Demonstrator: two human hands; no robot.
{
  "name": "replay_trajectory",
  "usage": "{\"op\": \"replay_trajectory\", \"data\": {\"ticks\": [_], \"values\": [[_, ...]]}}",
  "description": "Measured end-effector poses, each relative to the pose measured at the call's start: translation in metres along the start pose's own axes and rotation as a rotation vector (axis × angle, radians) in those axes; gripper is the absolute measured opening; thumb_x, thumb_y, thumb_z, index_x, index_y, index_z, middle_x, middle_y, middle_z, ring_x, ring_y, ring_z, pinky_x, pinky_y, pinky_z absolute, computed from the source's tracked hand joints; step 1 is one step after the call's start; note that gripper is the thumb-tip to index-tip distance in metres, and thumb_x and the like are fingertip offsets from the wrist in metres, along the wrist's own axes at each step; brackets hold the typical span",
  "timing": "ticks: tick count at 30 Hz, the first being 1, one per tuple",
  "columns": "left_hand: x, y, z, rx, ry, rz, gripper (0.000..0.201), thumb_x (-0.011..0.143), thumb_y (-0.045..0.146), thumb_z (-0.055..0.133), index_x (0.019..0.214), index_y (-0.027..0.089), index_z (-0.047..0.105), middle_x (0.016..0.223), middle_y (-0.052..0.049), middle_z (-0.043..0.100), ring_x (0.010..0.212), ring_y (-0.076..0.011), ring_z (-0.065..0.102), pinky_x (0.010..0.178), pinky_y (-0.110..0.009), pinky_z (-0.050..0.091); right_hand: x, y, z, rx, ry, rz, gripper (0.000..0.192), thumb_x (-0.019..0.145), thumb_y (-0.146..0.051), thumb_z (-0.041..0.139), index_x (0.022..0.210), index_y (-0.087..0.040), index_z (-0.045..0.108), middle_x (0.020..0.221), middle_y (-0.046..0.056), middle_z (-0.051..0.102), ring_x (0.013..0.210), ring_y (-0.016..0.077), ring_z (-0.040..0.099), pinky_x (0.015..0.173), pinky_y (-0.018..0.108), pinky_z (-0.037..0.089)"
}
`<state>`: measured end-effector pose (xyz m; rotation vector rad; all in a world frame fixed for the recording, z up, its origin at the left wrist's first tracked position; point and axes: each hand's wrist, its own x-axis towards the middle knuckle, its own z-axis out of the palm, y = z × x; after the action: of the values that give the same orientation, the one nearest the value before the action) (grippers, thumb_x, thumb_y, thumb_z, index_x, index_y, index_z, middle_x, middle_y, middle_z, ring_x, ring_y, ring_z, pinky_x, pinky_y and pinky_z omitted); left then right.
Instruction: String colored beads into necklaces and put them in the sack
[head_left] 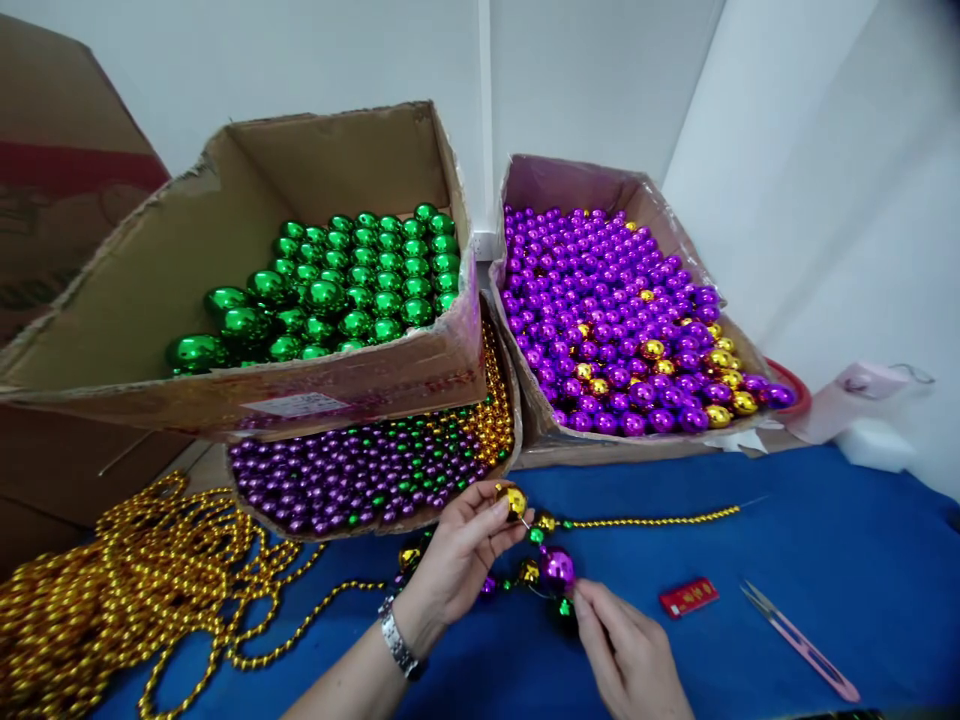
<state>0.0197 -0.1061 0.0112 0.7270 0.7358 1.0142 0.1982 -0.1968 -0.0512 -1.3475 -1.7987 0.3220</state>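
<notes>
My left hand, with a metal watch on the wrist, pinches a large gold bead between thumb and fingertips. My right hand is closed at the fingertips beside a large purple bead. What lies in that pinch is hidden; a thin thread or wire runs close by. Between and below the hands, gold, green and purple beads form a strand, with a big green bead under the right fingertips. A thin gold bead chain extends right from the strand over the blue cloth.
Behind stand cardboard boxes of green balls, purple and gold balls, and smaller purple, green and gold beads. Piled gold bead chains lie at left. A red packet and pink-handled thread snips rest at right.
</notes>
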Motion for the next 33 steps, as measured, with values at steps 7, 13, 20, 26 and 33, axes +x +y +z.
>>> {"op": "replay_trajectory", "data": {"ticks": [7, 13, 20, 26, 33], "values": [[-0.005, -0.007, -0.001, 0.142, 0.053, 0.058, 0.029, 0.071, 0.027, 0.073, 0.098, 0.018, 0.064, 0.095, -0.007, 0.061, 0.084, -0.0163, 0.057, 0.072, -0.027, 0.05, -0.005, 0.006, 0.008, 0.095, 0.003, 0.159, 0.026, 0.094, -0.034, 0.042, 0.109, -0.02, 0.057, 0.078, 0.006, 0.069, 0.067, 0.0164, 0.067, 0.062, 0.021, 0.053], [-0.008, -0.011, -0.003, 0.238, 0.074, 0.066, 0.029, 0.074, 0.028, 0.071, 0.1, 0.019, 0.063, 0.098, -0.007, 0.06, 0.086, -0.017, 0.056, 0.069, -0.026, 0.05, -0.007, -0.002, 0.018, 0.456, -0.06, 0.48, 0.044, 0.093, -0.05, 0.036, 0.127, -0.023, 0.043, 0.072, 0.0, 0.066, 0.068, 0.014, 0.066, 0.067, 0.023, 0.053], [-0.002, 0.005, -0.003, 0.431, -0.087, 0.089, 0.031, 0.083, 0.033, 0.059, 0.111, 0.019, 0.061, 0.109, -0.011, 0.062, 0.093, -0.0205, 0.059, 0.074, -0.028, 0.049, -0.006, 0.002, 0.014, 0.625, -0.024, 0.584, 0.052, 0.09, -0.053, 0.042, 0.131, -0.022, 0.039, 0.077, 0.003, 0.067, 0.075, 0.0167, 0.066, 0.071, 0.027, 0.051], [0.032, 0.045, -0.031, 0.947, 0.117, 0.311, 0.029, 0.089, 0.037, 0.047, 0.107, 0.017, 0.058, 0.105, -0.01, 0.066, 0.091, -0.0207, 0.062, 0.075, -0.029, 0.048, -0.005, 0.0, 0.004, 0.668, 0.02, 0.627, 0.051, 0.089, -0.052, 0.045, 0.131, -0.022, 0.041, 0.075, 0.002, 0.066, 0.073, 0.0164, 0.066, 0.071, 0.026, 0.049], [0.067, 0.045, -0.046, 1.859, -0.054, 0.427, 0.015, 0.084, 0.024, 0.051, 0.092, 0.02, 0.063, 0.092, -0.008, 0.067, 0.091, -0.0242, 0.06, 0.079, -0.033, 0.045, -0.004, -0.001, 0.003, 0.683, 0.004, 0.672, 0.054, 0.088, -0.055, 0.046, 0.131, -0.022, 0.042, 0.077, 0.003, 0.067, 0.074, 0.0177, 0.065, 0.074, 0.028, 0.048]]}}
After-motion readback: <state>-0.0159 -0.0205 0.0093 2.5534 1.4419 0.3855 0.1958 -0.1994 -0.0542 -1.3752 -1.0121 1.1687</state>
